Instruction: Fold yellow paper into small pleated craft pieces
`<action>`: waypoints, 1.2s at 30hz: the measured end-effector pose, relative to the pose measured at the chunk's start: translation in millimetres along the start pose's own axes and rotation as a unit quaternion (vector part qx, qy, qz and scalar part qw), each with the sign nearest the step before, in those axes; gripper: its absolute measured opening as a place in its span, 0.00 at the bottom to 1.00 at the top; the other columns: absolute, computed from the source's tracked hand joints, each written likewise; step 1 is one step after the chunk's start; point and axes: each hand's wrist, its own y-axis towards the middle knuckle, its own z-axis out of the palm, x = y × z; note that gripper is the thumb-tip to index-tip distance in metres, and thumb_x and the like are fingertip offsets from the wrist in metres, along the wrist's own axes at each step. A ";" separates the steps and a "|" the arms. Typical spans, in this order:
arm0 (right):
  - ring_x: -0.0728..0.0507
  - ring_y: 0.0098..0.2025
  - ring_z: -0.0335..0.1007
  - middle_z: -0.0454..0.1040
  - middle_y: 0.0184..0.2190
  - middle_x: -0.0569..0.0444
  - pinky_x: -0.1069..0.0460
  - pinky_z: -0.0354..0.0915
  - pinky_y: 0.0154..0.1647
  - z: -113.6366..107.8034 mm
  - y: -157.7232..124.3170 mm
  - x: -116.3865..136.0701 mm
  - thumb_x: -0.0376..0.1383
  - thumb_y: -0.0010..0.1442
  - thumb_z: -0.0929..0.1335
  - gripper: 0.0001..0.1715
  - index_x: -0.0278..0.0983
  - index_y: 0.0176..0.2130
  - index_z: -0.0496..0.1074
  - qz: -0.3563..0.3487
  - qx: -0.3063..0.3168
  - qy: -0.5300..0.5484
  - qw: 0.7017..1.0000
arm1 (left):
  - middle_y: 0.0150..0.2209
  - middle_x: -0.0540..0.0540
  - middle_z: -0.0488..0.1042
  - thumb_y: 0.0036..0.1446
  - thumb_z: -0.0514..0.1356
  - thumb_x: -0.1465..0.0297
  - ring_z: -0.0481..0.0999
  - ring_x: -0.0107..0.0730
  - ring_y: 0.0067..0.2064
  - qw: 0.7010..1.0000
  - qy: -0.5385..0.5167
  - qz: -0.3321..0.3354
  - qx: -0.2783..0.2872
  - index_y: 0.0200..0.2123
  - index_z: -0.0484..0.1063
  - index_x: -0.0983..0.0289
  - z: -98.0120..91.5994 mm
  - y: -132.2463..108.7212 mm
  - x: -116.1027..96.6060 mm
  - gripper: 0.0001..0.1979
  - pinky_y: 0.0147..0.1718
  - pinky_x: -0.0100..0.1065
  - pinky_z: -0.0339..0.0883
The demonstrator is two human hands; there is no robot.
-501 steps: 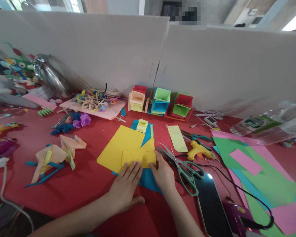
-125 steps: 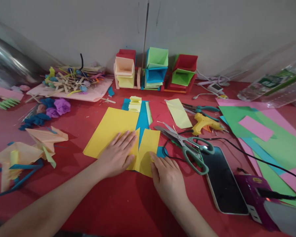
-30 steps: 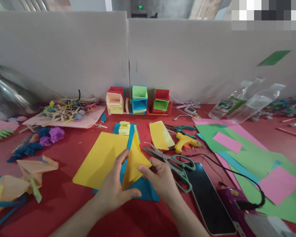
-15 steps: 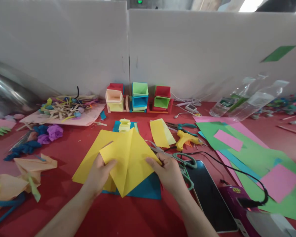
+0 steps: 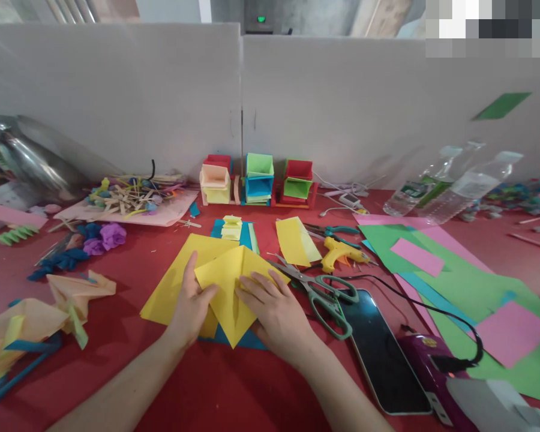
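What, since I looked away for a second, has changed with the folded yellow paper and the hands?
The folded yellow paper, held upright a second ago, was spread open and lowered flat onto the yellow sheet. The right hand released its corner and lies flat on it; the thumb of the left hand rests on its left corner. The scissors, phone and glue gun stayed put.

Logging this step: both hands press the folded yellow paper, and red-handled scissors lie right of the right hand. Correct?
Not quite: the head view shows the scissors have green handles, not red. The left hand and right hand do press the folded yellow paper, scissors right of the right hand.
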 end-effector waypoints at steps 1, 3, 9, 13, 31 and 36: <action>0.41 0.58 0.55 0.65 0.55 0.56 0.40 0.45 0.61 1.1 0.5 -1.3 0.29 0.53 0.65 0.25 0.41 0.51 0.66 0.001 -0.009 0.001 1.000 | 0.55 0.58 0.65 0.54 0.52 0.73 0.70 0.38 0.50 1.000 0.006 0.013 0.004 0.62 0.30 0.54 -0.2 0.1 0.5 0.39 0.44 0.40 0.69; 0.42 0.56 0.59 0.68 0.52 0.57 0.41 0.50 0.59 2.2 1.1 -3.4 0.27 0.53 0.64 0.22 0.41 0.48 0.69 -0.003 -0.026 0.002 1.000 | 0.57 0.58 0.62 0.54 0.51 0.73 0.69 0.38 0.51 0.999 0.020 0.031 0.008 0.62 0.30 0.53 -1.1 0.6 0.9 0.39 0.44 0.39 0.69; 0.43 0.53 0.63 0.71 0.49 0.58 0.41 0.56 0.55 0.6 -0.5 -5.2 0.25 0.55 0.61 0.23 0.45 0.46 0.71 -0.016 -0.032 0.022 0.999 | 0.62 0.57 0.53 0.56 0.49 0.71 0.64 0.38 0.56 0.992 0.071 0.099 -0.023 0.61 0.37 0.53 -6.5 3.9 -1.9 0.32 0.48 0.40 0.65; 0.44 0.53 0.62 0.72 0.49 0.61 0.42 0.54 0.56 -3.3 -2.5 -4.2 0.25 0.57 0.60 0.23 0.48 0.44 0.72 -0.023 -0.006 0.071 0.997 | 0.55 0.59 0.64 0.59 0.46 0.64 0.62 0.40 0.56 0.987 0.012 0.154 -0.043 0.51 0.62 0.61 -11.7 8.2 -6.6 0.18 0.54 0.44 0.57; 0.44 0.59 0.54 0.68 0.52 0.61 0.38 0.53 0.57 -16.9 -61.1 14.9 0.19 0.51 0.58 0.31 0.47 0.44 0.72 0.011 0.074 0.234 0.969 | 0.61 0.51 0.55 0.49 0.60 0.73 0.50 0.45 0.62 0.700 0.521 0.246 0.422 0.57 0.57 0.52 -55.3 -43.4 -34.1 0.32 0.55 0.50 0.53; 0.42 0.56 0.59 0.71 0.49 0.59 0.36 0.55 0.55 -14.0 -45.0 14.7 0.22 0.55 0.58 0.26 0.46 0.40 0.74 0.016 -0.036 0.131 0.991 | 0.54 0.52 0.67 0.46 0.47 0.86 0.55 0.36 0.60 0.656 0.516 0.445 0.325 0.54 0.62 0.60 -57.2 -24.3 -39.9 0.31 0.55 0.44 0.57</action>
